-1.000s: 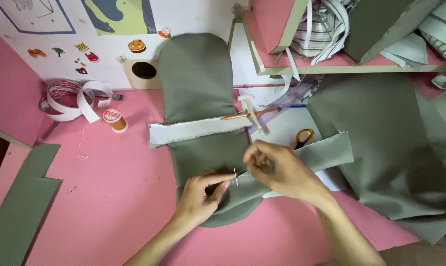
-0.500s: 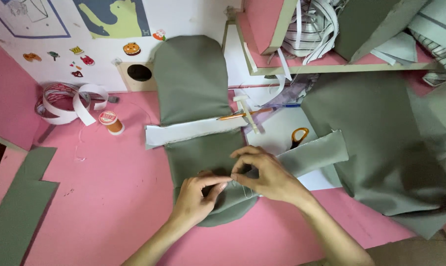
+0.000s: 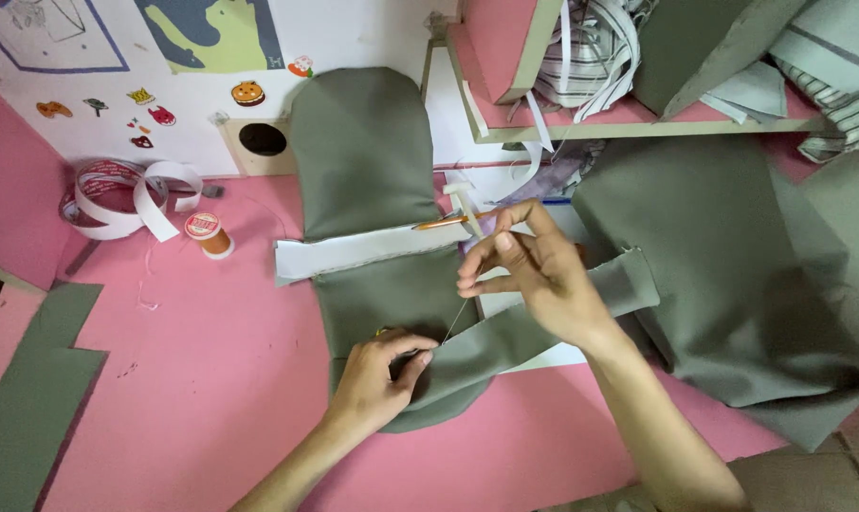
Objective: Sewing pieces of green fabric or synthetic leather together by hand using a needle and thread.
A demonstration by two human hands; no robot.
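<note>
At six o'clock on the pink tabletop (image 3: 183, 398), the left hand (image 3: 377, 379) pinches the olive fabric piece (image 3: 392, 294) — the right hand (image 3: 534, 270), now raised toward one o'clock, draws thread (image 3: 455, 318) taut, fingers pinched.

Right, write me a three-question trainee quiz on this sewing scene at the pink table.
1. True or false: the left hand presses the rounded olive-green fabric panel onto the pink table.
2. What thin thing runs from the fabric under the left hand up to the right hand?
3. The small orange thread spool stands: A) left of the panel, B) on the pink shelf, C) under the right hand.

Key: 1 true; 2 a taut sewing thread; 3 A.
</note>
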